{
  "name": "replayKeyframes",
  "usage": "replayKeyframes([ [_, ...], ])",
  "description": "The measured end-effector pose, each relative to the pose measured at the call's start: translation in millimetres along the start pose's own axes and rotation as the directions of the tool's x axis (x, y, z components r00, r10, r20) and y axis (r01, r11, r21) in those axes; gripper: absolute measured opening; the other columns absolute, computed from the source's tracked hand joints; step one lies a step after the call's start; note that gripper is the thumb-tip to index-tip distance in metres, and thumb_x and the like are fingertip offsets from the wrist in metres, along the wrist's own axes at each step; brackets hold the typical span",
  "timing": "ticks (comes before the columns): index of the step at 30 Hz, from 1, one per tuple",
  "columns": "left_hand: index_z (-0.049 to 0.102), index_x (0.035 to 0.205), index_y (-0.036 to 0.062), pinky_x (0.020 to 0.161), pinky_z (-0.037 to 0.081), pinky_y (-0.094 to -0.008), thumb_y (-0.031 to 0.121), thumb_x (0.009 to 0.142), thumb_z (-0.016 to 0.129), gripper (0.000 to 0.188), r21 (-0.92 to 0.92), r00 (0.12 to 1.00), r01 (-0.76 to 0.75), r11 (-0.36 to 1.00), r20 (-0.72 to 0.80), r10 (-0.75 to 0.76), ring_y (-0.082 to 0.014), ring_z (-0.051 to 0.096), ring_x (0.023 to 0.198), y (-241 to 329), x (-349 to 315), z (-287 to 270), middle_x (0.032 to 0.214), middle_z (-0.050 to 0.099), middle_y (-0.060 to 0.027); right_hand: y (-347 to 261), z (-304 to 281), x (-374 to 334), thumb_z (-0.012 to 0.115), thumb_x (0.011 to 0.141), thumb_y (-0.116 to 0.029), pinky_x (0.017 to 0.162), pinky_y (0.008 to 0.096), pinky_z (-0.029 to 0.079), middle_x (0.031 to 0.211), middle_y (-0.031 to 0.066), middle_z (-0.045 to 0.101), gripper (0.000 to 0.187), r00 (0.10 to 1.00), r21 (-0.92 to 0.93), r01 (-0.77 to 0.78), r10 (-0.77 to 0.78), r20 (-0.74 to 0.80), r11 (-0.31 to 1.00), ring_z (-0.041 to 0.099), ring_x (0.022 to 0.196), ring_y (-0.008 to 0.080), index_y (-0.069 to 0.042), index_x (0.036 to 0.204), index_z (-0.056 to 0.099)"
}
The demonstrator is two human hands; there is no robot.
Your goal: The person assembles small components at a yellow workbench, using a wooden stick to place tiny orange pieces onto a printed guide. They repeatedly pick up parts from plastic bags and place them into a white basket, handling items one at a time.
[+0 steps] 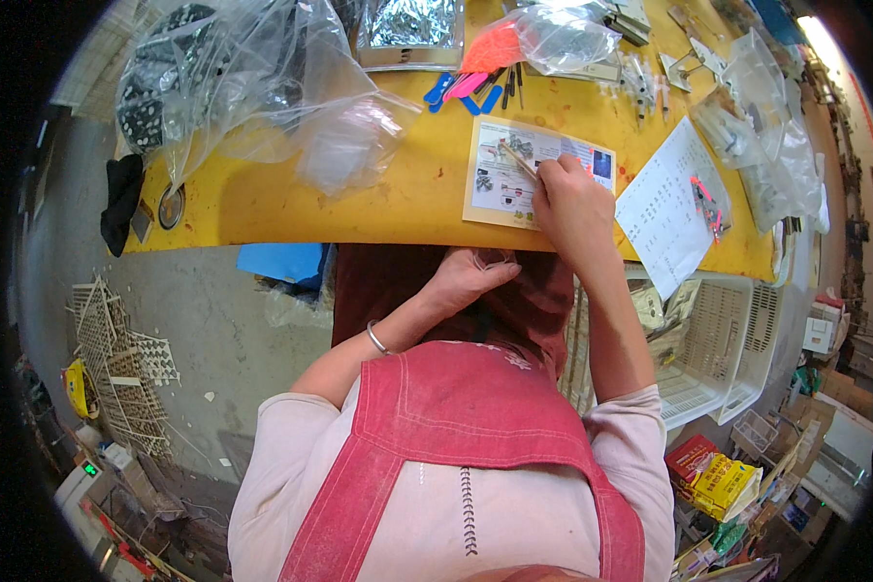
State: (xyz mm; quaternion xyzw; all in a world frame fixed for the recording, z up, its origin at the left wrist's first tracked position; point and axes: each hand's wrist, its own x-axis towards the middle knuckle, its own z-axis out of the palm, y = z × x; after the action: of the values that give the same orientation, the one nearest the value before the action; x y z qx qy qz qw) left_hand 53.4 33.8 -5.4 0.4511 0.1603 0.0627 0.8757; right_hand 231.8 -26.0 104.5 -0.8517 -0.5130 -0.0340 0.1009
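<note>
On the yellow table, a printed card (498, 204) with pictures and a tan border lies near the front edge. Small silvery parts (519, 145) sit on its upper left area. My right hand (574, 204) rests over the card's right side, its fingers pinched on slim tweezers (520, 161) that point toward those parts. Below the table edge, in front of my lap, my left hand (468, 281) is closed on a small piece of clear plastic (495, 258), seemingly a little bag. Part of that plastic is hidden by the fingers and the table edge.
Large clear plastic bags (272, 87) cover the table's left side. Behind the card are blue and pink strips (466, 89) and an orange bundle (492, 47). A written sheet (664, 209) with small red-marked pieces lies right. White plastic baskets (708, 339) stand below.
</note>
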Motion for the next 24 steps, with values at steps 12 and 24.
replayKeyframes([
  [12,0.058,0.138,0.0030,0.105,0.045,-0.0343,0.009,0.095,0.075,0.047,0.028,1.000,-0.002,1.000,0.001,0.002,-0.0151,0.056,0.115,-2.2,0.7,-3.6,0.125,0.063,-0.0023,-3.8,0.3,3.6,0.064,0.086,-0.009,0.063,0.0471,0.059,0.093,0.0127,0.066,0.009,0.996,-0.024,0.085,-0.084,0.020,0.996,0.072,0.075,0.0364,-0.006,0.091,0.070],
  [24,0.059,0.135,0.0034,0.102,0.046,-0.0328,0.008,0.094,0.077,0.045,0.044,1.000,-0.021,0.999,-0.023,0.022,-0.0142,0.057,0.113,-3.3,-1.0,-4.7,0.122,0.063,-0.0020,-4.9,-1.2,0.4,0.068,0.083,-0.010,0.061,0.0454,0.059,0.092,0.0121,0.067,0.007,0.996,-0.013,0.073,-0.074,-0.041,0.997,0.073,0.073,0.0347,-0.006,0.089,0.069],
])
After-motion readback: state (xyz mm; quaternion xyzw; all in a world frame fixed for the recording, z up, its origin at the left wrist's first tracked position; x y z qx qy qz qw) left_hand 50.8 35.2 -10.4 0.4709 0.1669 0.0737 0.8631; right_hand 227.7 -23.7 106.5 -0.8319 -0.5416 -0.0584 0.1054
